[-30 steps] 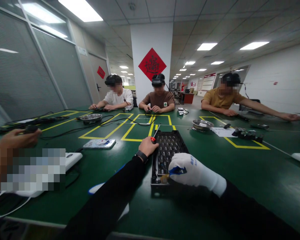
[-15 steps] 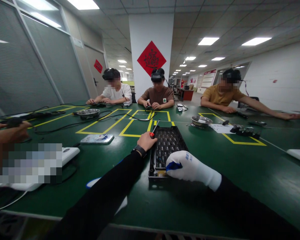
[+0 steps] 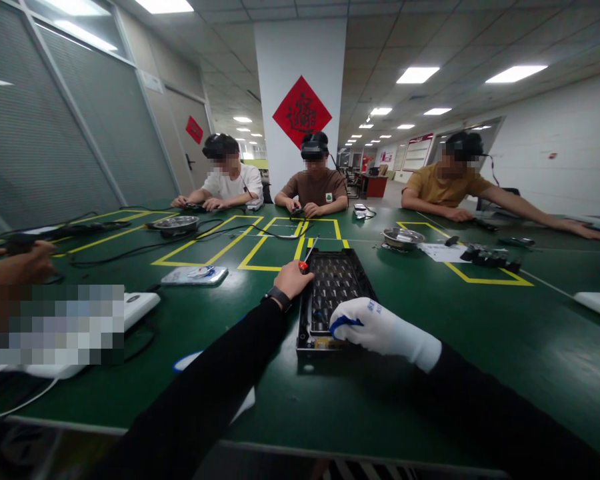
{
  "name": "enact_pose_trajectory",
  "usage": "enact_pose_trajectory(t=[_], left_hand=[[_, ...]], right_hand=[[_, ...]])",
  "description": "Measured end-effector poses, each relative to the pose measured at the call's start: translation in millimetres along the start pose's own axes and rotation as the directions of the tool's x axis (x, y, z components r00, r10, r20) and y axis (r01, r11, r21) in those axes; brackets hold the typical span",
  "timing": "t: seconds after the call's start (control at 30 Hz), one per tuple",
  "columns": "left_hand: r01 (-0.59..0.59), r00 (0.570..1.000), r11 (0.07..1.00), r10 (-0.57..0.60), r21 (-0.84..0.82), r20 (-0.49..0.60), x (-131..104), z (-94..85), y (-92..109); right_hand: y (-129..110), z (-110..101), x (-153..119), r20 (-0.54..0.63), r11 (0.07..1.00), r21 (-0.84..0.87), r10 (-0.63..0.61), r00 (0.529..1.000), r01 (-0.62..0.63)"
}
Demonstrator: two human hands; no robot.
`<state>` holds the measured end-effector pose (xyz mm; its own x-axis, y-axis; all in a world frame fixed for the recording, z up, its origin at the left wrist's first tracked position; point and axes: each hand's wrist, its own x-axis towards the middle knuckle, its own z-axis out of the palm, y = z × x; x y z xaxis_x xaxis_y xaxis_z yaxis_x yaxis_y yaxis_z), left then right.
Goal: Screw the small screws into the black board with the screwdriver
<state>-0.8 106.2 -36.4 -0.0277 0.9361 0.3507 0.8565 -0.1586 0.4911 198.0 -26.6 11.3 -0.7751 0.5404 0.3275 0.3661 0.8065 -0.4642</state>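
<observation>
A black perforated housing lies on the green table straight in front of me. My left hand, bare with a black watch on the wrist, rests at the housing's left edge and holds a red-handled screwdriver pointing away from me. My right hand, in a white glove, rests on the housing's near end and grips a small blue-handled tool. A yellowish part shows inside the housing under that hand.
Three people with headsets sit across the table inside yellow taped boxes. Metal bowls, black cables, a phone-like device and small black parts lie around. Another person's hand and a white device are at my left.
The view has tipped slightly, so the table contents sit higher. My right hand slid a little left along the housing's near end with the blue tool. My left hand stays put.
</observation>
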Motion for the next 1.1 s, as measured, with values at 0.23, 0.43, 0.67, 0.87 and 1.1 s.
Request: enact_pose_trajectory(t=[0.23,0.43,0.67,0.87,1.1], left_hand=[[0.004,1.0,1.0,-0.005,0.027,0.01,0.1,0.2,0.4],[-0.011,1.0,0.998,0.01,0.054,0.009,2.3,3.6,-3.4],[-0.035,0.999,0.999,0.035,0.027,-0.003,3.3,5.5,-5.5],[-0.017,1.0,1.0,0.017,0.021,0.011,2.0,2.6,-2.7],[-0.03,1.0,0.999,0.03,0.015,-0.002,1.7,3.5,-3.4]], right_hand=[[0.5,1.9,1.9,0.022,0.995,-0.1,0.001,1.0,0.001],[1.4,2.6,1.8,0.014,0.994,-0.11,0.0,1.0,0.001],[-0.3,1.9,2.4,-0.017,0.993,-0.119,-0.024,1.0,0.022],[-0.3,-0.2,1.2,-0.011,0.998,-0.006,-0.063,0.998,0.062],[0.0,-0.4,2.0,-0.045,0.996,-0.028,-0.081,0.996,0.08]])
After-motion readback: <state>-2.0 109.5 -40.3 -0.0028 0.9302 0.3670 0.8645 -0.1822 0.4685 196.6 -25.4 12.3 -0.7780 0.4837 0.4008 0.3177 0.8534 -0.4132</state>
